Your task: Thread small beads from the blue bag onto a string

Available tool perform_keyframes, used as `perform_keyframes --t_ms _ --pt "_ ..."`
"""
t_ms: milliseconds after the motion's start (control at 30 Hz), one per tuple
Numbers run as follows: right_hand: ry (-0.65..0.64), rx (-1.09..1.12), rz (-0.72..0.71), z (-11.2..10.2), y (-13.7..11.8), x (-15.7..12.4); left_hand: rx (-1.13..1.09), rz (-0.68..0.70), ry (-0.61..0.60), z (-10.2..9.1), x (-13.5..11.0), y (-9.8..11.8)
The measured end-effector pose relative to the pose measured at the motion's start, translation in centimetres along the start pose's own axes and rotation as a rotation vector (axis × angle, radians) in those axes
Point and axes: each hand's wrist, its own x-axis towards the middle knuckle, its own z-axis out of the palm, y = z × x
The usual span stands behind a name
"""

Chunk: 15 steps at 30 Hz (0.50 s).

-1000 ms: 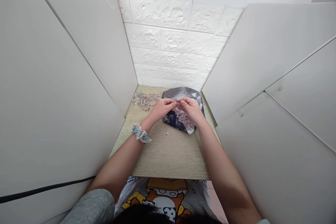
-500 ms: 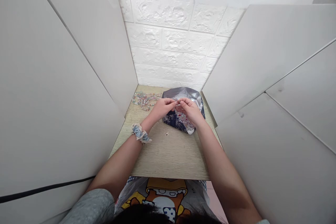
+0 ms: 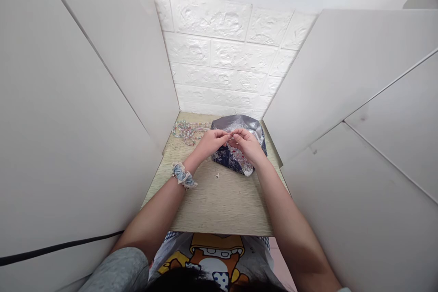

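My left hand [image 3: 212, 141] and my right hand [image 3: 247, 144] meet fingertip to fingertip above an open dark blue patterned bag [image 3: 226, 157] with a silvery lining. Both hands are closed in a pinch. Whatever lies between the fingertips is too small to name. Inside the bag, small pink, red and clear beads [image 3: 243, 163] show below my right hand. To the left of the bag, strings of multicoloured beads [image 3: 186, 132] lie in a loose heap on the wooden tabletop [image 3: 219, 210]. A tiny shiny piece [image 3: 217, 175] rests on the wood nearer to me.
Pale grey panels rise close on the left [image 3: 112, 45] and right [image 3: 342, 68] of the tabletop. A white brick-patterned wall [image 3: 219, 54] stands behind it. A black cable [image 3: 61, 247] runs along the lower left. A blue scrunchie [image 3: 184, 175] circles my left wrist.
The fingers of my right hand have shifted slightly and draw closer together at the tips. The hands stay over the bag, and the view has tilted a little.
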Motion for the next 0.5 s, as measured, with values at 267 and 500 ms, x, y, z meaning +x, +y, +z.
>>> perform_keyframes --t_ms 267,500 --pt "0.003 0.027 0.008 0.05 -0.08 0.00 0.005 0.004 -0.004 -0.04 0.02 -0.02" --pt "-0.023 -0.028 0.020 0.16 0.08 -0.07 0.003 -0.008 0.007 -0.07 0.04 -0.01"
